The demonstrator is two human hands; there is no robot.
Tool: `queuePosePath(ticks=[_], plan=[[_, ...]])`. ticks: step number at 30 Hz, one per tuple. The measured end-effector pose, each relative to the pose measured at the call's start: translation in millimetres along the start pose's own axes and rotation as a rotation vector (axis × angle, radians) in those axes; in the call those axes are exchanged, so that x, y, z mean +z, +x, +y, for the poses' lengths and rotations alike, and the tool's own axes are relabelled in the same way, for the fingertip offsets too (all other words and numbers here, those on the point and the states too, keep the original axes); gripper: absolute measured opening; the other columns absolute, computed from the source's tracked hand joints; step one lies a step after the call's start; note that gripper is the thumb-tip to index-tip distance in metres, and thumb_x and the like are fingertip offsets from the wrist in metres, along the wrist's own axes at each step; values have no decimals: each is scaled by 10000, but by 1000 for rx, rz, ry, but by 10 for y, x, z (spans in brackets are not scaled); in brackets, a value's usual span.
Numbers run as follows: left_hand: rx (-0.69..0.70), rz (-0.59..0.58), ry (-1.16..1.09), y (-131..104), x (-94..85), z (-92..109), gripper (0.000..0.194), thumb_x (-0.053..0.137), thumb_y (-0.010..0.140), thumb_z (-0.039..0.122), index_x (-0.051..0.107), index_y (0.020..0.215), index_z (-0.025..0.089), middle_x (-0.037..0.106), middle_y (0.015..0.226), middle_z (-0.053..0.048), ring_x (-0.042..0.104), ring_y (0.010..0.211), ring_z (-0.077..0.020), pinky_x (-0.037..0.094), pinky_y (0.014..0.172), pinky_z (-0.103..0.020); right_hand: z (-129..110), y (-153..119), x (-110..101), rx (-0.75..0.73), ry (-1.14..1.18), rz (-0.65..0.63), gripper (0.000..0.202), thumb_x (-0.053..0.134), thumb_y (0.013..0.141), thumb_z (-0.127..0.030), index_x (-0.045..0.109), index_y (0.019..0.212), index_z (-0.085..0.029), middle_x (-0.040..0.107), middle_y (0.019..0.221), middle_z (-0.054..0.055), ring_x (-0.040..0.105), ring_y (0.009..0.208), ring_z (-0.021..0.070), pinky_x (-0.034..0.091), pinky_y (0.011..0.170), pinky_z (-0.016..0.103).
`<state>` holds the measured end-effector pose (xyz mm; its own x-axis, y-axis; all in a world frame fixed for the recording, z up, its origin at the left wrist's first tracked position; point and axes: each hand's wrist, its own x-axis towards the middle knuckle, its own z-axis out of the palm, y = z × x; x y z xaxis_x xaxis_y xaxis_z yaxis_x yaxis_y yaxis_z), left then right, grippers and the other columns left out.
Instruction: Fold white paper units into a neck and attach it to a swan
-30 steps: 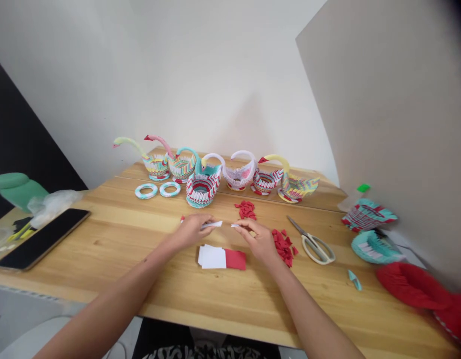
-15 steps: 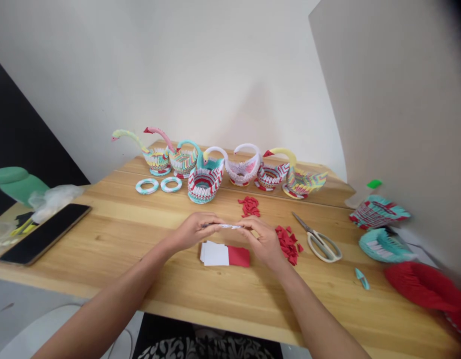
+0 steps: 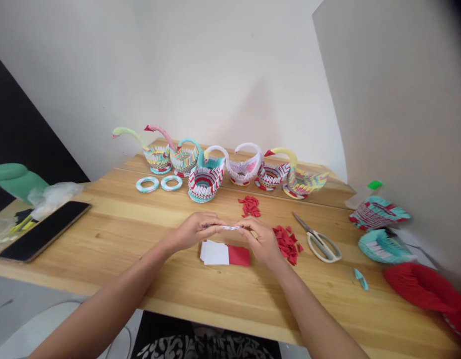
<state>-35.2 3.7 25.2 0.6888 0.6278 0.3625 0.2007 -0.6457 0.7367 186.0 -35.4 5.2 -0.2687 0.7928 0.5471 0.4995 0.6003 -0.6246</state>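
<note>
The small white paper [image 3: 229,228] is held above the table [image 3: 170,286], one end in the left hand [image 3: 196,231], the other in the right hand [image 3: 263,241], probably so that both ends are steadied at once; the fingers of each hand are pinched together on it, thumbs toward the body; both forearms slant inward from the lower corners, the hands level and near each other; the white sheets [image 3: 215,253] and red sheets [image 3: 239,256] lie between the arms, seemingly for easy reach; red folded bits [image 3: 286,244] sit just beside the right wrist, with the scissors [image 3: 320,244] beyond, perhaps to be handy yet out of the way.
</note>
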Motion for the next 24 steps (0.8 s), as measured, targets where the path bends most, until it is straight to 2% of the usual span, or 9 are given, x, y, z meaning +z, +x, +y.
queuePosePath(ticks=[9, 24], plan=[[-10, -3, 14, 0, -8, 14, 284, 492, 928, 316, 701, 994, 135, 696, 815, -48, 582, 723, -128, 410, 662, -205, -7, -5, 5, 3, -8, 16, 136, 536, 900, -227, 672, 897, -231, 687, 827, 20, 631, 771, 164, 472, 714, 281], [-19, 2, 21, 0, -10, 25, 329, 460, 938, 362, 705, 1009, 154, 663, 758, -35, 556, 689, -126, 411, 639, -210, -92, 0, 6, -188, -112, 95, 143, 549, 887, -156, 669, 911, -229, 705, 808, 33, 637, 753, 174, 483, 707, 317]])
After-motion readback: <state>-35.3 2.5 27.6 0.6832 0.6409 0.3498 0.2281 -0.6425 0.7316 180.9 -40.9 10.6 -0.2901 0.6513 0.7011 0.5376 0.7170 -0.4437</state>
